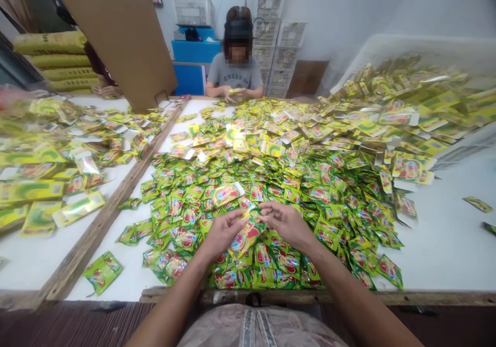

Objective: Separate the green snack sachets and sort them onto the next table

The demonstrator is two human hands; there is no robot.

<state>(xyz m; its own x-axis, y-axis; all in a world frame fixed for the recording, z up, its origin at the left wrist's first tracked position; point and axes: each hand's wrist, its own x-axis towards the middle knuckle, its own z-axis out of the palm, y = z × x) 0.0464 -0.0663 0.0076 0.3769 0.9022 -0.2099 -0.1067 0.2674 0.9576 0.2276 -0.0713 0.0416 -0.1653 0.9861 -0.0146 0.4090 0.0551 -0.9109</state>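
A: Two hands, lower centre of frame. Contents?
B: One sachet (pixel 247 232), pinched between left hand (pixel 221 231) and right hand (pixel 287 224), both closed on it, just above the pile (pixel 310 181).
A: Pile's extent?
B: Green-yellow packets heaped over the white bench (pixel 445 233), centre to upper right.
A: Other entries?
B: One person (pixel 238 73), top centre, seated at the far edge.

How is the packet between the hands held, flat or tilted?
Tilted: the packet slants down over the pile, its top edge pinched by the left hand and right hand.
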